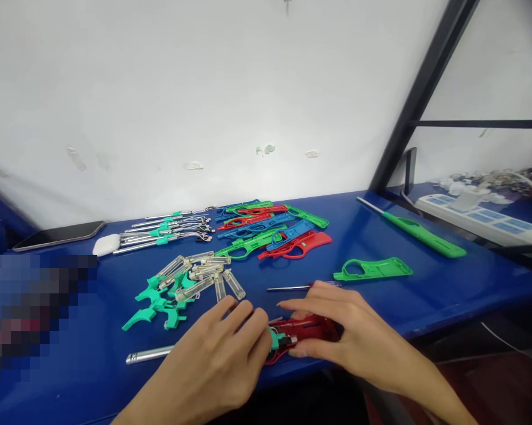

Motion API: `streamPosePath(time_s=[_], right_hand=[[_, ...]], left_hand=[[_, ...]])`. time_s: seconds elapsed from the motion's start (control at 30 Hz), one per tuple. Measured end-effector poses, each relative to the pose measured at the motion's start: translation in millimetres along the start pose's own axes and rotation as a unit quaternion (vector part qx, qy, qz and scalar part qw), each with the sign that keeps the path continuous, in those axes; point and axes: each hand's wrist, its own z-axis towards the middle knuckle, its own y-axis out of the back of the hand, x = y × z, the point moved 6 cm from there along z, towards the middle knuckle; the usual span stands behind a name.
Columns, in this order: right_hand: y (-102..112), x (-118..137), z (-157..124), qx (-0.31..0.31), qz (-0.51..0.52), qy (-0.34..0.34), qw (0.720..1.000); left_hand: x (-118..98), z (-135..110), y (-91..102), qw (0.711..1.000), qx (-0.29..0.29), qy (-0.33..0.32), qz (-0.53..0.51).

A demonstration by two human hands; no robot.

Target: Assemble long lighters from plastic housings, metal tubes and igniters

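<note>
At the lower left of the frame a metal tube (149, 355) lies on the blue table (77, 386), its right end running under the left hand (225, 348); keeping that tube level would help it sit straight. Above it are loose teal pieces (160, 302) and clear plastic cases (199, 287), best left out of the way of the wrist. The left hand, at lower centre, has its fingers bent and close together; their tips are hidden, so I cannot tell what they pinch. Just right of them, the red shell (312, 329) lies at lower centre with a teal part (274, 340) and a small black part (287, 340) in it; light, even pressure should suit these better than force. The right hand (336, 324) has thumb and fingers spread on either side of the shell; whether they grip it I cannot tell, but steadying its edges seems wise. A screwdriver (287, 288) lies just above, within easy reach, and a green half-shell (381, 269) lies farther right.
</note>
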Motion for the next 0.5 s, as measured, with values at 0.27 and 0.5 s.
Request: streamPosePath(time_s=[0.27, 0.5], right_hand=[[0.9, -0.7, -0.7, 0.002, 0.053, -0.016, 0.998], [0.8, 2.5, 1.4, 0.012, 0.049, 0.001, 0.999]], left_hand=[[4.0, -5.0, -2.6, 1.0, 0.012, 0.02, -0.013], [2.3, -19.2, 5.7, 0.994, 0.036, 0.097, -0.026]])
